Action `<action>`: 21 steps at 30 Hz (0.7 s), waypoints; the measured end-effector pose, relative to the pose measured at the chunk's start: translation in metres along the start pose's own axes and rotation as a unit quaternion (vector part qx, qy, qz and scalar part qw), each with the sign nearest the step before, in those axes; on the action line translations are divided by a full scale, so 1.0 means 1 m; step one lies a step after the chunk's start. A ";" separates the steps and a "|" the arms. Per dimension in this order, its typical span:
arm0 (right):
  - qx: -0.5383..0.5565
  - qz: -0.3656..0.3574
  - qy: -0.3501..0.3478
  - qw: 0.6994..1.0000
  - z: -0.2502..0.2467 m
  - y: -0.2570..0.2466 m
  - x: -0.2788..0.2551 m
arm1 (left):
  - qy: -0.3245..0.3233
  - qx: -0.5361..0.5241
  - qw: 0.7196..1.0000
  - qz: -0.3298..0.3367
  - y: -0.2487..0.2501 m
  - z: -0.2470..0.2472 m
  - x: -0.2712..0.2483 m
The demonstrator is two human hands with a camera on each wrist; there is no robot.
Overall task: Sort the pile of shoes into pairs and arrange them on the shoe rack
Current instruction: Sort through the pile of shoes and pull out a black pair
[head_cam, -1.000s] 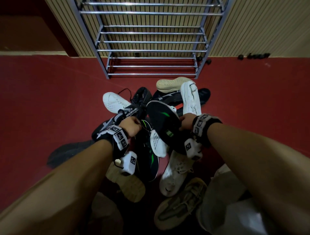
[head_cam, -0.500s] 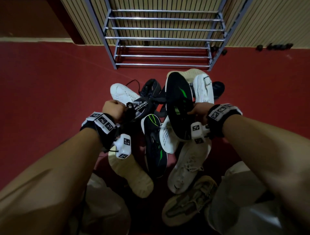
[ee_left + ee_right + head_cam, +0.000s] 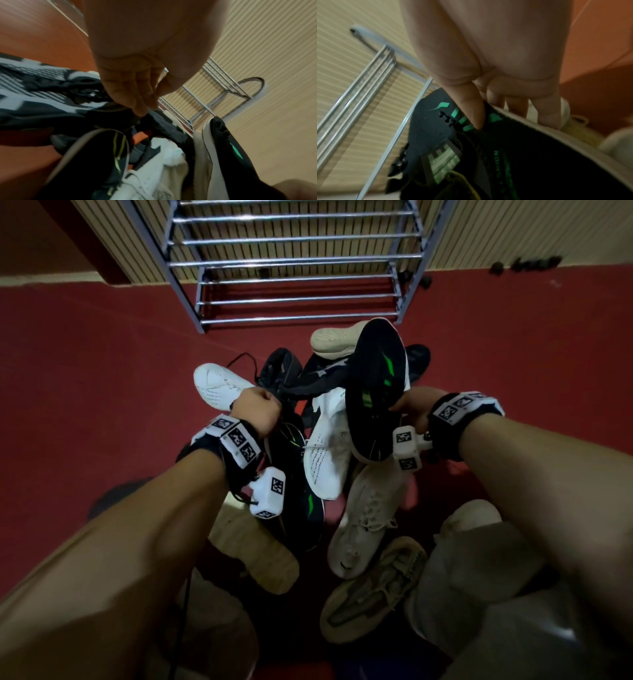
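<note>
My right hand (image 3: 409, 405) grips a black shoe with green marks (image 3: 375, 385), lifted sole-side toward me above the pile; in the right wrist view the thumb (image 3: 471, 112) presses its upper (image 3: 453, 135) and the fingers wrap its pale sole edge. My left hand (image 3: 258, 410) is a fist pinching the edge of a black-and-white patterned shoe (image 3: 42, 94), mostly hidden under the hand in the head view. A matching black-and-green shoe (image 3: 301, 501) lies in the pile below my left wrist. The metal shoe rack (image 3: 294, 261) stands bare against the wall ahead.
The pile on the red floor holds a white shoe (image 3: 219, 385), a beige sole (image 3: 334, 338), a white knit shoe (image 3: 327, 453), a white laced sneaker (image 3: 366, 518), a tan knit shoe (image 3: 373, 590) and a beige shoe (image 3: 253, 549). My knees flank the pile.
My right hand has raised the black-and-green shoe up and forward toward the rack. My left hand has lifted and shifted slightly left with the patterned shoe.
</note>
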State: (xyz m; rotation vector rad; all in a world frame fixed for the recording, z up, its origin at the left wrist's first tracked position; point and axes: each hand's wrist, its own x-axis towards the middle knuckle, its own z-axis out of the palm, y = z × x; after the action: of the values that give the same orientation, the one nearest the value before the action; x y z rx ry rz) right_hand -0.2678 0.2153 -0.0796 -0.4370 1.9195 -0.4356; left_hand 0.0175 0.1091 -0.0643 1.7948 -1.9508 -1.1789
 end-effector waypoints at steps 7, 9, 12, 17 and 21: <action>0.096 -0.008 0.029 0.995 -0.031 0.013 -0.004 | -0.091 0.000 0.995 0.030 0.028 0.039 -0.011; 0.114 -0.010 0.043 0.992 -0.040 0.012 -0.004 | -0.108 0.005 0.994 0.031 0.031 0.048 -0.008; 0.134 -0.011 0.054 0.989 -0.052 0.008 0.000 | -0.109 0.027 0.993 0.044 0.038 0.056 0.000; 0.170 -0.002 0.063 0.983 -0.058 0.003 0.011 | -0.014 0.092 0.992 0.088 0.049 0.061 0.026; 0.201 0.009 0.054 0.978 -0.057 0.007 0.022 | -0.004 0.205 0.970 0.129 0.056 0.066 0.047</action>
State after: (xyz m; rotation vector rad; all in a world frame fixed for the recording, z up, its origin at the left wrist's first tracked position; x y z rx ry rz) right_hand -0.3294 0.2161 -0.0794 -0.1313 1.8752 -0.8289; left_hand -0.0765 0.0875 -0.0844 1.6335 -2.4813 -0.7416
